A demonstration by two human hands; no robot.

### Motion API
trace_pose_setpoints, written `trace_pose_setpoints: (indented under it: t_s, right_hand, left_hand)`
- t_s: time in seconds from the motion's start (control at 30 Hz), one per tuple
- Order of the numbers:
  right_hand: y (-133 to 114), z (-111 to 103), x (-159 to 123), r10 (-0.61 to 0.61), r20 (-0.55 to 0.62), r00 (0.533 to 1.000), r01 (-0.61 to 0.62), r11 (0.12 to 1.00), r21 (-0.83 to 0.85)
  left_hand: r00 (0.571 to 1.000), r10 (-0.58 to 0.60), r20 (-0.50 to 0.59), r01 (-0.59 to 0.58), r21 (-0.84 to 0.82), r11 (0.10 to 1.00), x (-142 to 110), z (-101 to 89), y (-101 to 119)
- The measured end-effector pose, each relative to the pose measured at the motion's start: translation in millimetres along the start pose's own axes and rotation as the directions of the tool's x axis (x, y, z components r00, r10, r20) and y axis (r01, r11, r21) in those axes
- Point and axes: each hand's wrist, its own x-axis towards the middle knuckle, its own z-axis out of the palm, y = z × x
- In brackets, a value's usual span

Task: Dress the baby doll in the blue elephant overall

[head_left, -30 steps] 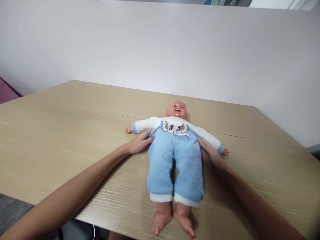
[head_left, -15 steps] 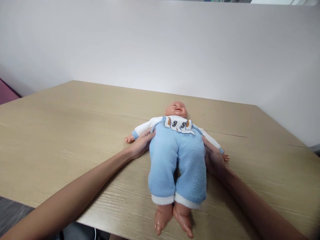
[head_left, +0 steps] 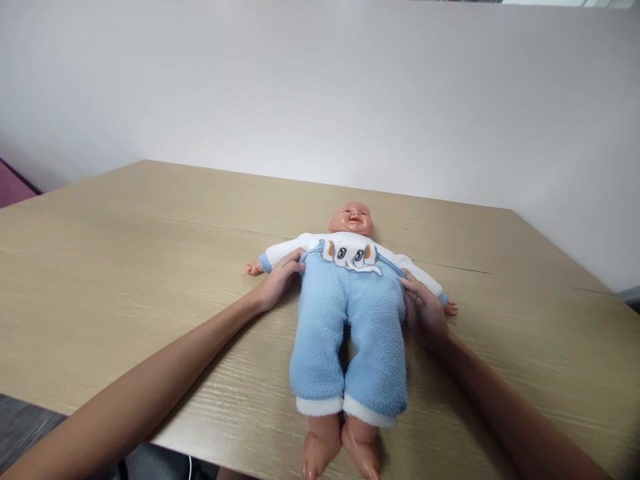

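Note:
A baby doll lies on its back on the table, feet toward me, arms spread out. It wears a white long-sleeved top and fuzzy blue overalls with white cuffs and an elephant face on the bib. At the overalls' upper left side, my left hand grips the edge near the strap, thumb and fingers closed on it. My right hand holds the opposite side just below the other strap, its thumb on the blue cloth. Some fingers of both hands are hidden behind the cloth.
The wooden table has a thin seam running across it behind the doll. A plain white partition rises along its far edge. Something dark shows below the near edge at lower left.
The bib and legs of the overalls have shifted toward me and slightly left, the bib sitting lower on the chest. Both hands keep their hold at the sides.

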Motion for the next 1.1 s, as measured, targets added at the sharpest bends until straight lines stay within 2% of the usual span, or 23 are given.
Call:
trace_pose_setpoints:
  t_s: [0.07, 0.2, 0.3, 0.4, 0.47, 0.6, 0.7, 0.8, 0.87, 0.93, 0.97, 1.03, 1.1]
  right_hand:
    - [2, -1, 0, -0.012, 0.009, 1.0, 0.012, 1.0, -0.016]
    - [1, -3, -3, -0.028, 0.01, 1.0, 0.029, 0.999, -0.044]
    - [-2, -5, -7, -0.107, -0.026, 0.994, 0.104, 0.989, -0.106]
    - [-4, -6, -7, -0.156, -0.061, 0.986, 0.152, 0.986, -0.063]
    - [-3, -6, -4, -0.143, -0.072, 0.987, 0.135, 0.985, -0.106]
    - [-5, -7, 6, -0.07, -0.056, 0.996, 0.049, 0.947, -0.317]
    - [-21, -6, 17, -0.069, -0.062, 0.996, 0.048, 0.956, -0.291]
    - [-47, 1, 33, -0.031, -0.042, 0.999, 0.023, 0.984, -0.179]
    - [-63, 11, 45, -0.026, -0.049, 0.998, 0.015, 0.978, -0.21]
    - [-74, 27, 56, -0.146, -0.086, 0.986, 0.095, 0.895, -0.436]
    - [-77, 37, 61, -0.241, -0.067, 0.968, 0.16, 0.804, -0.573]
    - [-80, 60, 71, -0.347, 0.091, 0.933, 0.291, 0.585, -0.757]
    - [-80, 87, 82, -0.284, 0.314, 0.906, 0.413, 0.429, -0.803]
  left_hand:
    - [0.999, 0.046, -0.003, -0.046, -0.005, 0.999, 0, -0.2, 1]
    - [0.992, 0.118, -0.045, -0.11, 0.157, 0.981, -4, 3.7, 9]
    - [0.983, 0.176, -0.052, -0.158, 0.242, 0.957, -7, 10.0, 16]
    - [0.98, 0.191, -0.053, -0.17, 0.272, 0.947, -9, 13.9, 19]
    - [0.98, 0.193, -0.054, -0.171, 0.278, 0.945, -9, 14.0, 17]
    - [0.972, 0.228, -0.061, -0.201, 0.288, 0.936, -8, 11.8, 13]
    - [0.958, 0.277, -0.072, -0.241, 0.319, 0.917, -8, 10.3, 10]
    - [0.932, 0.348, -0.097, -0.296, 0.348, 0.889, -8, 8.5, 6]
    - [0.914, 0.393, -0.103, -0.331, 0.372, 0.867, -8, 6.7, 2]
    - [0.902, 0.42, -0.1, -0.352, 0.394, 0.849, -7, 4.7, -1]
    - [0.899, 0.427, -0.099, -0.356, 0.404, 0.843, -7, 3.9, -2]
    - [0.895, 0.434, -0.103, -0.354, 0.428, 0.832, -7, 3.2, -3]
    - [0.89, 0.441, -0.117, -0.344, 0.463, 0.817, -8, 3.7, -2]
